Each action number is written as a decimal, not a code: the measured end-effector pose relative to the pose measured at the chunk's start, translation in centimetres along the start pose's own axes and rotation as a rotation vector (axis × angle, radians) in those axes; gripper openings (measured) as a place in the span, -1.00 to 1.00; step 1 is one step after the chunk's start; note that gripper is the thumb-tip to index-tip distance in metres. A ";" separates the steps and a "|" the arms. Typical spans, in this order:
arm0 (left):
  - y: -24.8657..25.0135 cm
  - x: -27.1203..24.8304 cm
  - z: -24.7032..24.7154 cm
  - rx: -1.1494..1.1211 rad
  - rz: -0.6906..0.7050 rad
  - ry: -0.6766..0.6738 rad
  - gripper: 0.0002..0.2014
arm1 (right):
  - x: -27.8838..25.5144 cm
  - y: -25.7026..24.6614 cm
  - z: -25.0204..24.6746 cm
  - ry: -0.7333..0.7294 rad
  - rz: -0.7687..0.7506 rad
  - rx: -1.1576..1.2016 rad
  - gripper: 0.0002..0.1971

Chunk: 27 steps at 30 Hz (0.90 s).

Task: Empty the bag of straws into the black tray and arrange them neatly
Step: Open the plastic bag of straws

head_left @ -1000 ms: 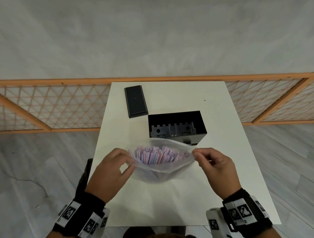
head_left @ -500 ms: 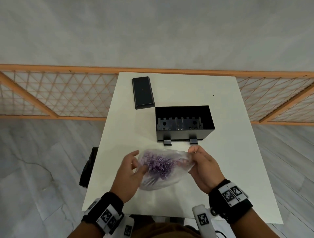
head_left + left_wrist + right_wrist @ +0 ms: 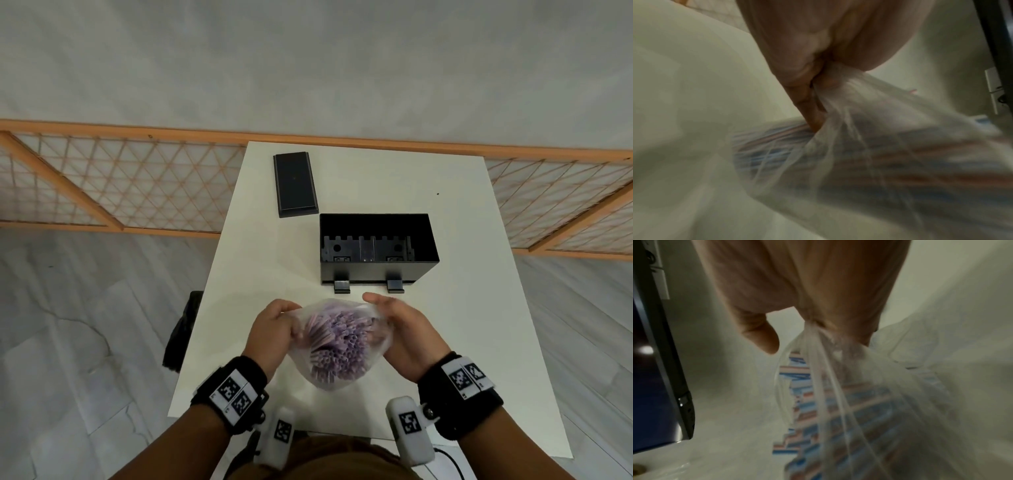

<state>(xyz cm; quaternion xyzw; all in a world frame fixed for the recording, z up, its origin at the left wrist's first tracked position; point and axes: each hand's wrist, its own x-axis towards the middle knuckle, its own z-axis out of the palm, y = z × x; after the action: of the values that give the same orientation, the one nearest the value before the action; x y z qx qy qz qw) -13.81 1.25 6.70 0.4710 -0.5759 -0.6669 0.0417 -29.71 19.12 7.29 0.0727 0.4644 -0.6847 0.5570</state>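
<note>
Just nearside of the boxy black tray [image 3: 376,251], left hand [image 3: 272,330] and right hand [image 3: 406,329] each pinch the filmy clear bag [image 3: 378,346], bunching its thin striped straws [image 3: 337,342].

Clear bag [image 3: 378,346], red-white-blue striped straws [image 3: 840,404], black tray [image 3: 373,279]

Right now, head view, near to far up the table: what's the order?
Bag of straws held between the left hand and right hand → black tray, open → flat black lid → far table edge.
</note>
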 end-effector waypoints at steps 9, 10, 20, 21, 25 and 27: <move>-1.1 0.8 -0.8 0.038 0.020 -0.119 -0.81 | -0.3 0.7 -0.1 -0.014 -0.089 -0.431 -0.60; -1.2 0.9 -0.9 0.055 0.043 -0.114 -0.79 | -0.1 0.6 0.0 0.013 -0.123 -0.520 -0.62; -1.1 1.1 0.7 0.183 0.198 -0.065 -0.64 | 0.7 0.3 2.0 0.254 -0.241 -0.677 -0.61; -0.9 1.0 0.9 0.222 0.226 -0.090 -0.64 | 0.8 0.1 1.9 0.258 -0.236 -0.652 -0.62; -1.0 1.7 1.4 0.241 0.221 -0.133 -0.67 | 1.4 -0.3 1.3 0.252 -0.179 -0.468 -0.69; -1.2 2.3 1.5 0.206 0.164 -0.125 -0.68 | 1.6 0.1 0.8 0.170 -0.125 -0.324 -0.76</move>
<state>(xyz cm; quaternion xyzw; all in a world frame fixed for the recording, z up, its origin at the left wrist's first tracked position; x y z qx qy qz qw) -15.50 1.39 4.24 0.3817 -0.6794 -0.6266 0.0117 -29.87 17.42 6.68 0.0106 0.6177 -0.6256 0.4764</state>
